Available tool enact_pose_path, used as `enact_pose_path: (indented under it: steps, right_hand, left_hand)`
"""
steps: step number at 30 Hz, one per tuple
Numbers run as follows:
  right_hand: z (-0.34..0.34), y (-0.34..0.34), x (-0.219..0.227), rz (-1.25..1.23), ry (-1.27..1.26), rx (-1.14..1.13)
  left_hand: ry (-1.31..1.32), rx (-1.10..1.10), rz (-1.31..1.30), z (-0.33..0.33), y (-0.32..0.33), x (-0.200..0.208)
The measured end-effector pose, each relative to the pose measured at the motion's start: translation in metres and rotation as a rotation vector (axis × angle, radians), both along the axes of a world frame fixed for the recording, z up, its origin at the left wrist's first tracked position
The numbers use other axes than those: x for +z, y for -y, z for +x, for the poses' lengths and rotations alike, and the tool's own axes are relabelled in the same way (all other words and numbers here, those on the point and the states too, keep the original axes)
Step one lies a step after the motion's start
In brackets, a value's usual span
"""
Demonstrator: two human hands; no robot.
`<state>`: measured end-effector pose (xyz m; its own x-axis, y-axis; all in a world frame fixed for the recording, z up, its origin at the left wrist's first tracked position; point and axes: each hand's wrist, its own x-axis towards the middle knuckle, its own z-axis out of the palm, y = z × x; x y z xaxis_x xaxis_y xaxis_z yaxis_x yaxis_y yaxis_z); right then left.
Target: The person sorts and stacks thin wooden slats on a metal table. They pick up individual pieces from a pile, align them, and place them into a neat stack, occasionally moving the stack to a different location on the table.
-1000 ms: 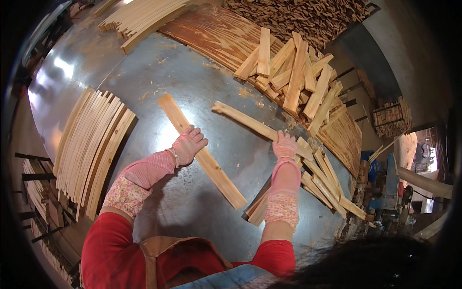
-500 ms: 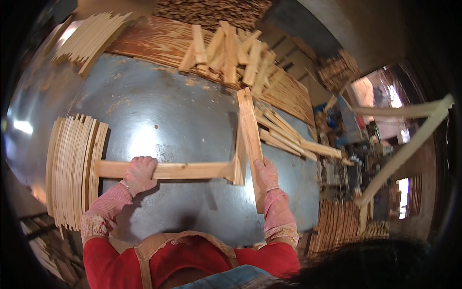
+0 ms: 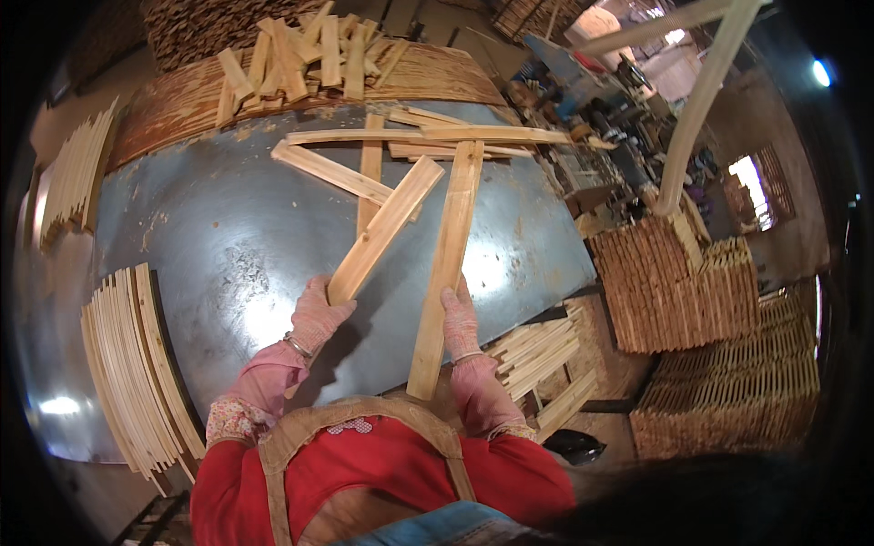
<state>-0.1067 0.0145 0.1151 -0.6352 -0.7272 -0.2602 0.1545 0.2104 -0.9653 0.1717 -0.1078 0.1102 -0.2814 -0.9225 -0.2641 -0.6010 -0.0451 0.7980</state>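
My left hand (image 3: 320, 314) grips the near end of a flat wooden board (image 3: 387, 227), which slants away to the right over the table. In my right hand (image 3: 460, 318) is another board (image 3: 446, 259), held along its near half, its far end reaching toward the loose strips. The two boards are apart, with their far ends close together. Beyond the left board, a shorter board (image 3: 332, 173) lies crossed over an upright-running board (image 3: 370, 164). Long thin strips (image 3: 496, 135) lie behind them.
The grey metal table (image 3: 218, 191) carries a row of stacked strips (image 3: 127, 364) at the left and another bundle (image 3: 77, 182) farther back. A jumbled board pile (image 3: 309, 59) sits on a worn wooden panel (image 3: 164, 118). Stacked wood (image 3: 678, 282) stands right, beyond the table edge.
The view has turned right. My left hand, earlier resting on a board lying crosswise, now holds a board slanting away from me. My right hand keeps its board, now tilted the other way.
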Motion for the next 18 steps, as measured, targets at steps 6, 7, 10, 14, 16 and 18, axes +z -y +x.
enact_pose_path:
  steps: [6,7,10,14,16,18]
  right_hand:
    - [-0.057,-0.097,-0.045,-0.231,0.722,0.148]
    - [-0.062,-0.118,-0.054,-0.208,0.663,0.196]
    - [-0.080,-0.167,-0.032,-0.152,0.648,0.375]
    - [-0.120,-0.221,-0.048,-0.154,0.702,0.275]
    - [-0.147,-0.243,-0.057,-0.155,0.637,0.228]
    - [-0.170,-0.262,-0.074,-0.182,0.565,0.173]
  left_hand:
    - [0.022,-0.089,-0.069,-0.088,-0.047,0.001]
    - [0.041,-0.097,-0.081,-0.105,-0.056,0.001]
    - [0.071,-0.115,-0.043,-0.158,-0.080,-0.003]
    - [0.065,-0.126,-0.062,-0.222,-0.115,-0.008]
    - [0.040,-0.132,-0.019,-0.254,-0.128,-0.007]
    - [0.021,-0.124,-0.027,-0.277,-0.136,-0.011]
